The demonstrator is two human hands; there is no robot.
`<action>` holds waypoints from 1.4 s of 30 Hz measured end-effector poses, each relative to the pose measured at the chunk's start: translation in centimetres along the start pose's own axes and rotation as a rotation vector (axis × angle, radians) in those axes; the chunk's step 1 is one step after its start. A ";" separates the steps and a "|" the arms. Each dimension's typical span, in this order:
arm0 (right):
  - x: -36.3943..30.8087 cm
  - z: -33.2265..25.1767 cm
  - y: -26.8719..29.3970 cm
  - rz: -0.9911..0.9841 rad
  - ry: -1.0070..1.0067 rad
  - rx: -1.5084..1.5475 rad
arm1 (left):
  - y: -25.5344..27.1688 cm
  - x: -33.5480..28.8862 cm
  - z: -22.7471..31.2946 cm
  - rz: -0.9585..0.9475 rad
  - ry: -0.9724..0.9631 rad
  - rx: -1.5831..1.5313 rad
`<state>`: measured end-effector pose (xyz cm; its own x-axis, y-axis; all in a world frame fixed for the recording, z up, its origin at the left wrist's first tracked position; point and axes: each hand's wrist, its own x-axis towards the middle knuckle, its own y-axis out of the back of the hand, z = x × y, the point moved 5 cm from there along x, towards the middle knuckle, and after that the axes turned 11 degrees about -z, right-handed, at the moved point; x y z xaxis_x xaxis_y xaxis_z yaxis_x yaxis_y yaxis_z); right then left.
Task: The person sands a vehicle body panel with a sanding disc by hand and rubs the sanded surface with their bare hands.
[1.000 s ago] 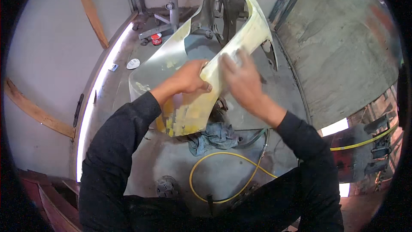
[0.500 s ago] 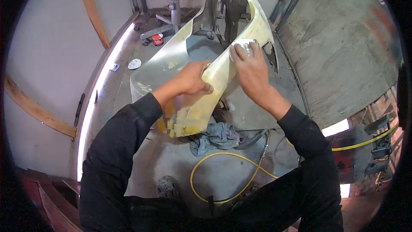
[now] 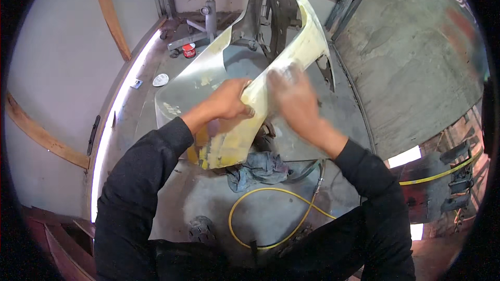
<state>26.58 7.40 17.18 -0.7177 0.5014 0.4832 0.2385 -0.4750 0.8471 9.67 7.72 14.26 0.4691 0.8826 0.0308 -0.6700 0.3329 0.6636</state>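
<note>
Before me stands a car fender (image 3: 224, 143), silver, cream and yellow, with patches of filler and bare surface. Its curved arch rises at the far end. My left hand (image 3: 229, 101) is closed on the near edge of the panel, thumb on the yellowish side. On the cream strip, just right of that, my right hand (image 3: 297, 99) presses a white piece of sandpaper (image 3: 284, 66) to the surface. Motion smears the right fingers, and most of the sandpaper is hidden beneath them.
A grey-blue rag (image 3: 258, 170) lies below the fender, near a looped yellow hose (image 3: 271, 189). Beyond it, left, are a red can (image 3: 189, 50), a white disc (image 3: 161, 79) and a wheeled stand (image 3: 210, 23). A large grey sheet (image 3: 411, 62) stands at the right.
My right hand has slid the sandpaper down the cream strip, toward me and slightly left. The left hand keeps its grip on the fender; the whole view has shifted a little.
</note>
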 end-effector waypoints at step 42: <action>-1.5 -1.1 -1.1 0.024 0.112 0.054 | -0.2 -0.5 -0.4 0.029 0.044 0.017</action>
<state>26.67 6.38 15.31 -0.7793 0.4052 0.4780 0.2887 -0.4450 0.8477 9.37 7.39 13.77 0.4238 0.9056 0.0171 -0.6730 0.3022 0.6751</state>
